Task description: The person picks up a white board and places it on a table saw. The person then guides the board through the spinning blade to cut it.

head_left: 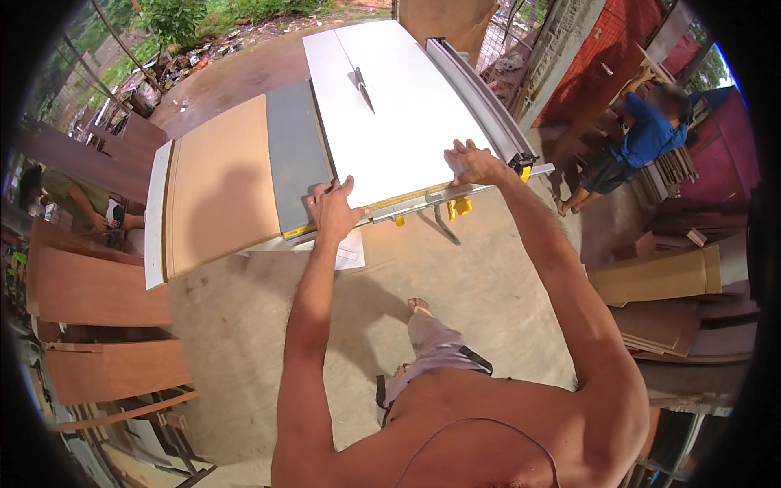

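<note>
A wide white board (399,114) lies flat on a table saw, whose grey metal top (294,138) shows to its left. Through the board sticks a dark, thin blade or splitter (364,89), with a straight cut line running away behind it. My left hand (335,210) rests at the board's near left corner, fingers spread. On the near right part of the board, close to the rip fence (480,102), my right hand (478,165) presses down with its fingers apart. The fence runs along the board's right edge.
A tan wooden panel (220,187) extends the saw table leftward. Below the front rail hangs a metal lever (445,224) near a yellow knob (463,206). Brown boards (102,289) stack at left, more panels (659,276) at right. A person in blue (651,130) stands far right; another sits left.
</note>
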The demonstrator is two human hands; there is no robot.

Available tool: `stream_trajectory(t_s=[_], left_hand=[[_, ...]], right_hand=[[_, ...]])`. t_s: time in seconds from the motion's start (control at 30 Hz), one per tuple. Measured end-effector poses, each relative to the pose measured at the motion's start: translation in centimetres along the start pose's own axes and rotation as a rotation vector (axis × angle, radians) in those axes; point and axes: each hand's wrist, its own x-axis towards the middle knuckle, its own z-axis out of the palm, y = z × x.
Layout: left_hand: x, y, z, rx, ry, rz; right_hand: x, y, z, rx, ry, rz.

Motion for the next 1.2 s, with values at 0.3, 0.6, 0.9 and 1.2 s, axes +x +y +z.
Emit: stream_trajectory(t_s=[0.3, 0.6, 0.9, 1.2], left_hand=[[-0.2, 0.1, -0.1, 0.066, -0.029, -0.009], [0.0, -0.9, 0.9, 0.017, -0.070, 0.079], [-0.5, -0.3, 1.7, -0.082, -0.015, -0.028], [-0.5, -0.6, 1.5, -0.129, 0.014, -0.054]], right_hand=[[0.4, -1.5, 1.8, -0.030, 0.008, 0.155], [1.6, -2.0, 5.9, 0.123, 0.577, 0.207], [2.9, -3.1, 5.8, -0.022, 0.602, 0.300], [3.6, -3.2, 5.8, -0.020, 0.615, 0.310]])
